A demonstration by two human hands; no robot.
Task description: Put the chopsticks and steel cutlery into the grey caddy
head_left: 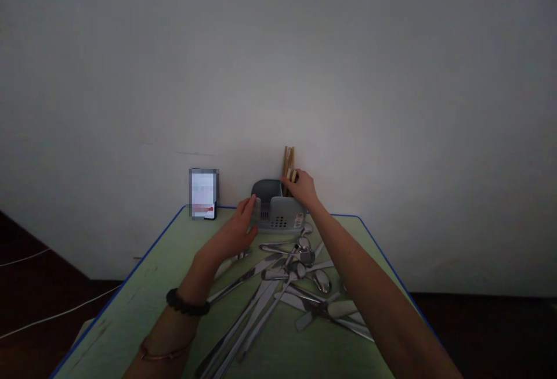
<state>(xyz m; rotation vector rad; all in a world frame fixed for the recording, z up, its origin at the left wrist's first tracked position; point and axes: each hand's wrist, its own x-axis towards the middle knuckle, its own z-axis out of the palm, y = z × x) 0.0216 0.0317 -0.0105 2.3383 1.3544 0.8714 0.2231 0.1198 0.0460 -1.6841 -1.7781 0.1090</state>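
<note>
Forearms (pixel 369 283) over cutlery (pixel 298 270), left hand (pixel 238 230) spread on caddy (pixel 282 207), right hand (pixel 304 187) pinching sticks (pixel 286 161), table edge (pixel 117 292) well leftward

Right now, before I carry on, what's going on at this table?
A person's right hand grips wooden sticks upright at the right end of a grey holder, while the left hand rests open against its left end. Spoons and other metal cutlery lie jumbled on the green table in front. A phone stands by the wall.

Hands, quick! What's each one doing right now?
Left hand: open, touching the left side of the gray holder.
Right hand: closed on wooden sticks.
</note>
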